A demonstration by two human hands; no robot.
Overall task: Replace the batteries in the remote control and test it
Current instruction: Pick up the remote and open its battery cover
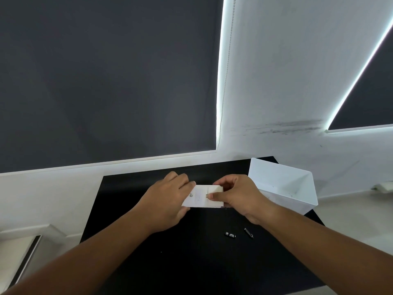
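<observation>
Holding a white remote (200,198) back side up over the middle of a black table (191,262), lengthwise between both hands. Gripping its left end with the left hand (168,199), fingers curled over the far edge, and its right end with the right hand (242,198), fingers bent round the far edge, thumb tip pressed at the seam. Lying loose near the right wrist, a battery (230,235) and a second battery (248,233), slightly apart; standing just beyond the right hand, a white bin (297,188).
</observation>
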